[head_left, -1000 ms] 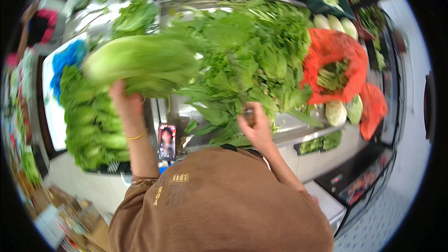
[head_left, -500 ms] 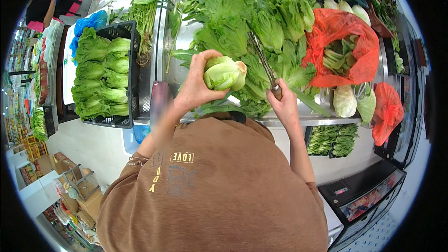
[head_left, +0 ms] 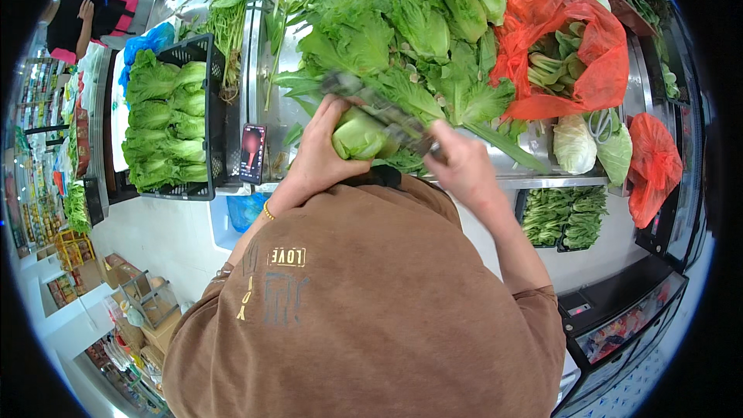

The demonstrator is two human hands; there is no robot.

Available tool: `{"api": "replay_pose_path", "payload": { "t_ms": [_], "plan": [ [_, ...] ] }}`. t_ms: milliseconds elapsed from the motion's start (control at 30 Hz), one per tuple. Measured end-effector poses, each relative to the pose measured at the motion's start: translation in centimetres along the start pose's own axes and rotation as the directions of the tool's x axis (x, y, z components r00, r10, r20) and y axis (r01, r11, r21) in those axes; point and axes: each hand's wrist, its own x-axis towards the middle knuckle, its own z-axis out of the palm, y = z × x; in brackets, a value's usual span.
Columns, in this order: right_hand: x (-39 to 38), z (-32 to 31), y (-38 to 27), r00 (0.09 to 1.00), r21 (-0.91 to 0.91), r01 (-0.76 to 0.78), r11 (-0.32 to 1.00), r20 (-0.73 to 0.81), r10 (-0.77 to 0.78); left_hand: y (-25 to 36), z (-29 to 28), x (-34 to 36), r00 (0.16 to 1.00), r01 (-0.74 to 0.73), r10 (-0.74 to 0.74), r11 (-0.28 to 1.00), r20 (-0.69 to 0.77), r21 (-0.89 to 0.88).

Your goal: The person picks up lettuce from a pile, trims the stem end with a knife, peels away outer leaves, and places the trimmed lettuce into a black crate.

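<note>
My left hand point(head_left: 319, 145) is wrapped round a pale green lettuce head point(head_left: 357, 136), held just above the near edge of the steel counter. My right hand point(head_left: 463, 161) grips the handle of a knife point(head_left: 383, 112), whose blade is smeared by motion. The blade lies slantwise across the cut-end side of the lettuce; whether it touches cannot be told. Beyond both hands spreads a heap of loose lettuce and leaves point(head_left: 410, 31).
At left stands a black crate point(head_left: 210, 116) of stacked lettuces, beside a phone point(head_left: 251, 153). A red plastic bag point(head_left: 611, 54) of leafy greens sits at right, near a napa cabbage point(head_left: 574, 144) and scissors point(head_left: 600, 125). Another person point(head_left: 89, 15) is at far left.
The knife has swung from upright beside the lettuce to lying across it. My right hand has moved left, nearer the left one. The lettuce's cut end is now hidden by the blade.
</note>
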Motion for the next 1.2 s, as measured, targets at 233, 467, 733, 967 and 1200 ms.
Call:
{"api": "replay_pose_path", "payload": {
  "t_ms": [233, 467, 733, 967, 1200],
  "plan": [
    [-0.5, 3.9, 14.6, 0.965, -0.281, -0.262, 0.923, -0.072, 0.252, 1.1, -1.0, 0.8, 0.993, -0.116, 0.117, 0.991, -0.002, 0.064],
    [1.3, 5.3, 12.3, 0.945, -0.447, -0.296, 0.844, -0.264, 0.192, 2.6, -5.3, 1.1, 0.815, -0.573, 0.547, 0.714, 0.19, 0.402],
    [5.4, 4.0, 2.0, 0.984, 0.942, -0.135, -0.306, 0.163, 0.068, 4.8, -6.8, 3.3, 0.579, -0.768, 0.751, 0.372, 0.317, 0.522],
    [12.4, 4.5, -4.7, 0.961, 0.939, 0.019, -0.344, 0.078, 0.267, -0.3, -5.9, 0.3, 0.932, -0.135, 0.103, 0.989, -0.347, -0.068],
    [13.1, 8.4, -2.9, 0.997, 0.862, 0.077, -0.501, -0.078, 0.02, -2.0, -4.6, -0.2, 0.948, 0.064, -0.237, 0.796, -0.212, -0.602]
  ]
}}
